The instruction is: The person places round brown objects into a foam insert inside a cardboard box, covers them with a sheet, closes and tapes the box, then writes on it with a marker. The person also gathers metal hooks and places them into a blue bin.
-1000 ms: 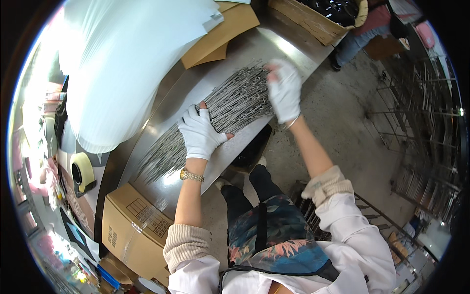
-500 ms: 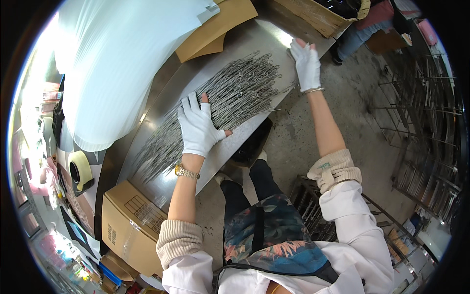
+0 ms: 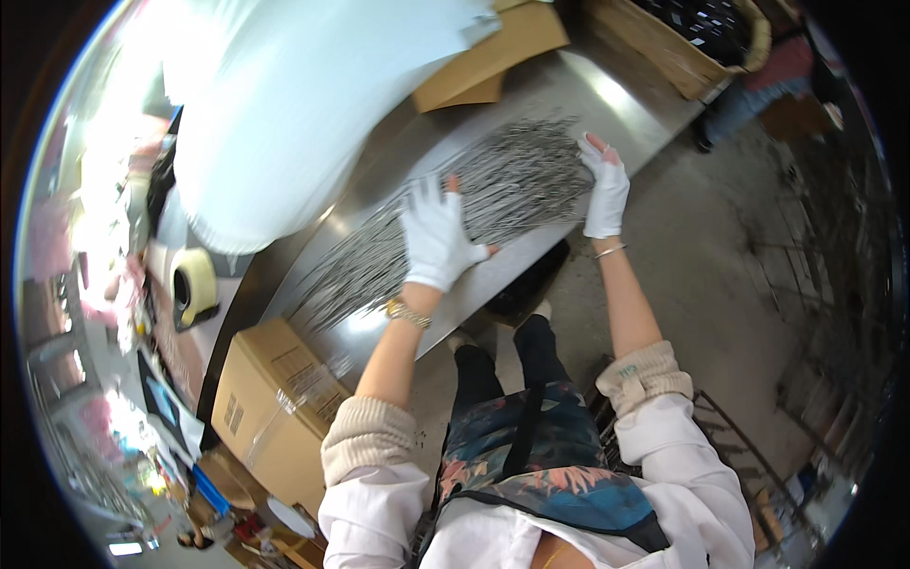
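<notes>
A broad pile of thin grey metal wires [image 3: 521,171], with looped or hooked ends at the far right, lies slantwise on the metal table. My left hand [image 3: 436,235], in a white glove with some bare fingertips, rests flat on the middle of the pile, fingers spread. At the right ends of the wires stands my right hand [image 3: 606,194], gloved the same way. Its fingers are stretched out and its palm faces the wire ends, touching or very close to them. Neither hand grasps anything.
The metal tabletop [image 3: 616,109] ends along a slanting near edge. White sheeting [image 3: 284,123] and cardboard pieces [image 3: 502,57] lie beyond the wires. A closed cardboard box [image 3: 275,408] stands at lower left, near a tape roll [image 3: 194,284]. An open carton [image 3: 664,47] holds dark items at far right.
My right hand has come in from beside the table to the looped wire ends. The left hand stays spread on the pile. The whole view has shifted slightly.
</notes>
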### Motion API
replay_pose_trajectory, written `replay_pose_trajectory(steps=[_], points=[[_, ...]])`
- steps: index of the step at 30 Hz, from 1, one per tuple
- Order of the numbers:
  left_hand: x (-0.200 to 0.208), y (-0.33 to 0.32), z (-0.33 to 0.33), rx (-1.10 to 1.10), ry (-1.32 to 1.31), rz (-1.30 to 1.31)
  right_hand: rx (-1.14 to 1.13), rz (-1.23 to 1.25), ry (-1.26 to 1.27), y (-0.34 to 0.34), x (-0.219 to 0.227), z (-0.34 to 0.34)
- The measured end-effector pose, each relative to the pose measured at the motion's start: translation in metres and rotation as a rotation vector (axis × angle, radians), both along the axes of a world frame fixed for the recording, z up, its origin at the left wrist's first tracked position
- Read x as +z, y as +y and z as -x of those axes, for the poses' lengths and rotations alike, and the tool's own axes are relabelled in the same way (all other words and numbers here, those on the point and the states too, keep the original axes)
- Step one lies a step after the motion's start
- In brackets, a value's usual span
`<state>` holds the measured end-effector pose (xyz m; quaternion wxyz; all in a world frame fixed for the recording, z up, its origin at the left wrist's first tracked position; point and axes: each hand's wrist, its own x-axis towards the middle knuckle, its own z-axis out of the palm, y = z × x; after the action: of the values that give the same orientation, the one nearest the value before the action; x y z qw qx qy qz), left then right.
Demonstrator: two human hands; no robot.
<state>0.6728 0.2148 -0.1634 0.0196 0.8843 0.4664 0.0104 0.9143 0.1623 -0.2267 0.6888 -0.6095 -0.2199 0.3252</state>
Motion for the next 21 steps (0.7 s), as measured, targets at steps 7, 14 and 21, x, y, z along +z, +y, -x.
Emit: replay_pose_trajectory(steps=[7,14,21], points=[[-0.014,0.0,0.013,0.035,-0.073,0.043,0.088,-0.024,-1.239,0.003,0.035,0.08],[0.003,0.015,0.143,0.03,-0.235,0.092,0.454,0.065,-1.529,0.019,0.023,0.144],[-0.026,0.012,0.334,0.257,0.577,-0.059,0.469,0.019,-1.599,0.018,0.015,0.138]])
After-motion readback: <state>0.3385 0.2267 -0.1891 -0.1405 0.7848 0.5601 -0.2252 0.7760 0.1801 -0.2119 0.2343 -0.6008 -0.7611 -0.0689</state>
